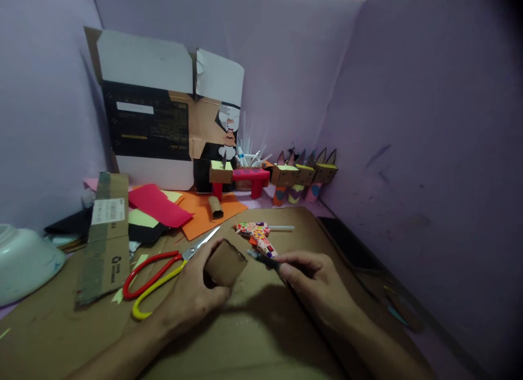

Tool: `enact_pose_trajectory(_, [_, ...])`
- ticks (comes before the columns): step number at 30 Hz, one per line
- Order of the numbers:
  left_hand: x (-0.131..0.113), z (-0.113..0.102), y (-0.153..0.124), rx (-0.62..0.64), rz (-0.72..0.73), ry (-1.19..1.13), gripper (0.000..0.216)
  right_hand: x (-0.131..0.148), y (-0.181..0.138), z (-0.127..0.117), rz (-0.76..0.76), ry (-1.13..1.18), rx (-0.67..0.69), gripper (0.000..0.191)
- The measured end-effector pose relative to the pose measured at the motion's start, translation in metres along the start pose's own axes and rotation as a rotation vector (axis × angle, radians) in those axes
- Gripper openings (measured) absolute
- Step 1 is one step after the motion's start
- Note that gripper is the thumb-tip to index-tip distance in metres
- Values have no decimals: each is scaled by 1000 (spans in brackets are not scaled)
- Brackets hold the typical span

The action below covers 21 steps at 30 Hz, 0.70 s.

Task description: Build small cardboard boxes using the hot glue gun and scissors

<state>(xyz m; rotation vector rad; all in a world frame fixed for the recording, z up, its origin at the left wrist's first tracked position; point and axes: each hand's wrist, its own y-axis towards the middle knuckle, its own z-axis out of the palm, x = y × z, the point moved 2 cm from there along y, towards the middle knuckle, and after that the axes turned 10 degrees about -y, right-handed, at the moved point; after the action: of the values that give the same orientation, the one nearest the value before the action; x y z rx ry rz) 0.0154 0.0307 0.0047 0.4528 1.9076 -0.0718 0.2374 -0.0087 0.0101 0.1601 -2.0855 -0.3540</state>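
My left hand (192,293) is closed around a short brown cardboard tube (225,263), holding it just above the cardboard work surface (253,336). My right hand (314,279) pinches a dark pen (263,258) whose tip points at the tube's right end. Red and yellow scissors (163,273) lie just left of my left hand. A glue gun (257,235) covered in colourful stickers lies right behind the tube.
A second small tube (216,206) stands on orange paper (204,211). Red paper (157,205), a cardboard strip (105,238) and a white bowl (22,263) sit at left. Paper cat figures (304,175), a pen holder and a flattened box (163,113) line the back wall.
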Motion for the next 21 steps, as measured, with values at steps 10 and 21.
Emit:
enact_pose_trajectory(10, [-1, -4, 0, -106, 62, 171, 65, 17, -10, -11, -558, -667, -261, 14])
enact_pose_trajectory(21, [-2, -3, -1, -120, 73, 196, 64, 21, -12, -6, -480, -642, -316, 13])
